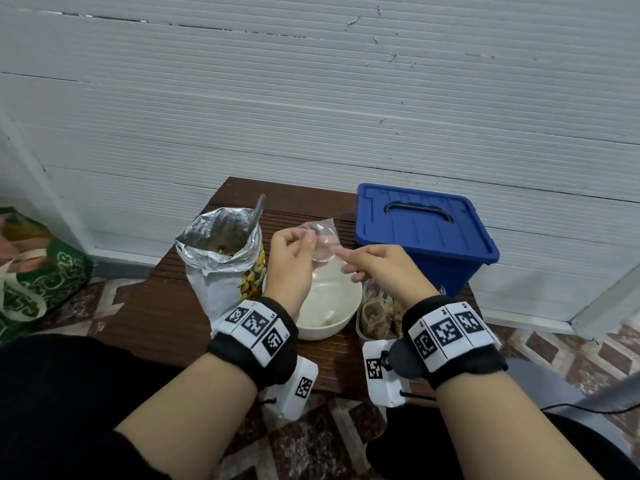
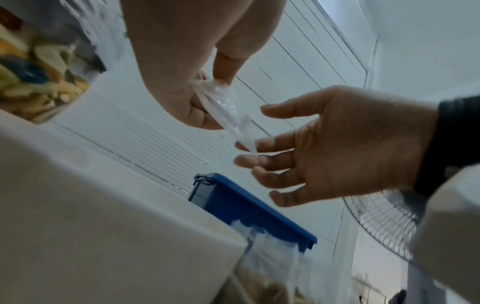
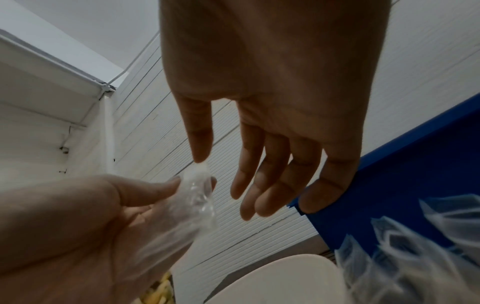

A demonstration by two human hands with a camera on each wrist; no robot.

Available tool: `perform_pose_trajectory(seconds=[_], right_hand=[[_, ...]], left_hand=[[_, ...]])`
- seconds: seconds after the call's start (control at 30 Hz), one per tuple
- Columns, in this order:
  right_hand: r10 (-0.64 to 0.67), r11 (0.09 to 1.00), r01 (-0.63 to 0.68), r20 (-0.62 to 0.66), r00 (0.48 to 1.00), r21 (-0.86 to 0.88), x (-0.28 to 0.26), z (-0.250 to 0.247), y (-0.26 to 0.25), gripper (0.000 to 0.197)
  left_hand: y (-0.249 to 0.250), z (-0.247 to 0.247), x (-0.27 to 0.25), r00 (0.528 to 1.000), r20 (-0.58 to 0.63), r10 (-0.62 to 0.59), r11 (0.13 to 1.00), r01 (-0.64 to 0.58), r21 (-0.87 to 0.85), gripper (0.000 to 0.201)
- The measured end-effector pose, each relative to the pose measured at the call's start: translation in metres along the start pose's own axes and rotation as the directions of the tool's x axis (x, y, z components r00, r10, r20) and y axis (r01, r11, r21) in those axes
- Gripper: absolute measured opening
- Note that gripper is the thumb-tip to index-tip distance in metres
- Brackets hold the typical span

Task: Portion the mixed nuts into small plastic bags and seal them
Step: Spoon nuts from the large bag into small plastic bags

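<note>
A small clear plastic bag [image 1: 325, 241] [image 2: 228, 111] [image 3: 197, 201] hangs empty above the white bowl [image 1: 346, 323]. My left hand [image 1: 310, 241] [image 2: 205, 86] [image 3: 179, 185] pinches its top edge between thumb and fingers. My right hand [image 1: 346, 263] [image 2: 252, 135] [image 3: 223, 183] is stretched toward the bag with straight, spread fingers; its fingertips touch the bag's free edge without gripping it. The opened foil bag of mixed nuts [image 1: 221, 251] stands at the left with a metal spoon [image 1: 258, 211] sticking out of it.
A blue lidded box [image 1: 422, 233] [image 3: 389, 185] sits at the right rear of the small brown table [image 1: 162, 306]. A clear tub of filled nut bags [image 1: 381, 313] [image 3: 415, 246] stands beside the bowl. A green bag [image 1: 34, 271] lies on the floor at left, a fan [image 2: 376, 222] at right.
</note>
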State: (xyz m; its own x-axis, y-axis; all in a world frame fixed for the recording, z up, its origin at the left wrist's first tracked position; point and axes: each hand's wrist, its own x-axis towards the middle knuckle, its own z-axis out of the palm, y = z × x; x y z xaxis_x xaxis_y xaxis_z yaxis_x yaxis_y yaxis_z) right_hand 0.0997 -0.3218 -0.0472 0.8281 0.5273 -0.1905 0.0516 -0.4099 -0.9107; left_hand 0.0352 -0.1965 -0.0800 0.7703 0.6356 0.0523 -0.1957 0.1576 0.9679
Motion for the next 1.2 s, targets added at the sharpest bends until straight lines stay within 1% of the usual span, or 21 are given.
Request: perform_pose_trajectory(seconds=[0.03,0.1,0.17,0.27,0.37,0.43,0.5,0.53,0.6,0.63,0.67,0.73,0.87,0.93,1.03,1.1,1.13,1.17,1.2], right_hand=[[0.000,1.000,0.000,0.036,0.999,-0.003,-0.001,0.000,-0.001,0.029],[-0.013,1.000,0.014,0.077,0.997,-0.023,-0.002,0.000,-0.001,0.025],[-0.026,1.000,0.027,0.077,0.997,-0.013,-0.002,0.000,0.000,0.017],[-0.026,0.999,0.024,0.039,0.999,0.039,-0.002,-0.004,0.000,0.010],[-0.028,0.999,0.028,0.003,1.000,0.046,-0.001,-0.007,0.001,0.011],[-0.041,0.996,0.043,-0.034,0.999,0.072,-0.001,-0.007,0.000,0.009],[-0.058,0.991,0.067,-0.077,0.995,0.114,-0.001,-0.007,0.000,0.008],[-0.059,0.989,0.070,-0.085,0.995,0.129,-0.002,-0.007,0.000,0.011],[-0.047,0.988,0.055,-0.057,0.997,0.144,-0.001,-0.008,0.000,0.023],[-0.038,0.989,0.041,-0.029,0.999,0.142,-0.001,-0.008,0.000,0.026],[-0.031,0.991,0.031,0.001,1.000,0.131,-0.002,-0.009,0.000,0.025],[-0.017,0.995,0.013,0.034,0.999,0.100,-0.002,-0.009,-0.001,0.016],[0.011,0.997,-0.011,0.005,1.000,0.078,-0.002,-0.012,0.000,0.012],[0.019,0.999,-0.019,-0.001,1.000,0.040,-0.003,-0.013,0.001,0.015],[0.024,0.999,-0.024,-0.011,1.000,0.024,-0.003,-0.013,0.002,0.014],[0.025,1.000,-0.025,-0.031,0.999,0.015,-0.003,-0.013,0.002,0.012],[0.022,1.000,-0.021,-0.042,0.999,0.010,-0.003,-0.014,0.003,0.010],[0.016,1.000,-0.016,-0.051,0.999,0.008,-0.003,-0.014,0.003,0.009],[0.010,1.000,-0.010,-0.059,0.998,0.006,-0.003,-0.015,0.004,0.009]], left_hand=[[0.002,0.001,0.000,1.000,-0.007,-0.020,0.999,0.020,-0.051,0.007],[0.002,0.002,0.001,0.998,-0.034,-0.059,0.995,0.056,-0.081,0.010],[0.002,0.002,0.003,0.995,-0.053,-0.086,0.993,0.081,-0.089,0.009],[0.004,-0.003,0.003,0.995,-0.056,-0.083,0.989,0.075,-0.124,0.015],[0.007,-0.007,0.002,0.999,-0.035,-0.025,1.000,0.025,-0.010,0.018],[0.005,-0.009,0.001,0.999,-0.034,0.002,0.999,-0.001,0.044,0.014],[0.002,-0.010,0.002,0.999,-0.053,0.002,0.999,0.000,0.043,0.015],[0.001,-0.011,0.002,0.998,-0.070,-0.001,0.999,0.003,0.034,0.017],[-0.002,-0.011,0.002,0.994,-0.105,-0.001,1.000,0.002,0.011,0.021],[-0.002,-0.011,0.001,0.993,-0.118,-0.002,1.000,0.001,-0.005,0.021],[-0.003,-0.011,0.001,0.992,-0.127,0.001,1.000,-0.003,-0.014,0.022],[-0.003,-0.010,0.001,0.991,-0.129,0.015,1.000,-0.015,-0.004,0.024],[-0.005,-0.012,0.003,0.989,-0.136,0.059,0.995,-0.047,0.088,0.026],[-0.006,-0.013,0.004,0.988,-0.133,0.075,0.989,-0.057,0.133,0.027],[-0.011,-0.015,0.005,0.989,-0.132,0.067,0.985,-0.044,0.165,0.027],[-0.013,-0.016,0.005,0.993,-0.106,0.046,0.983,-0.026,0.184,0.028],[-0.014,-0.016,0.005,0.996,-0.085,0.032,0.978,-0.014,0.206,0.031],[-0.013,-0.016,0.004,0.998,-0.064,0.019,0.971,-0.004,0.240,0.039],[-0.012,-0.016,0.003,0.999,-0.041,0.021,0.958,-0.008,0.287,0.050]])
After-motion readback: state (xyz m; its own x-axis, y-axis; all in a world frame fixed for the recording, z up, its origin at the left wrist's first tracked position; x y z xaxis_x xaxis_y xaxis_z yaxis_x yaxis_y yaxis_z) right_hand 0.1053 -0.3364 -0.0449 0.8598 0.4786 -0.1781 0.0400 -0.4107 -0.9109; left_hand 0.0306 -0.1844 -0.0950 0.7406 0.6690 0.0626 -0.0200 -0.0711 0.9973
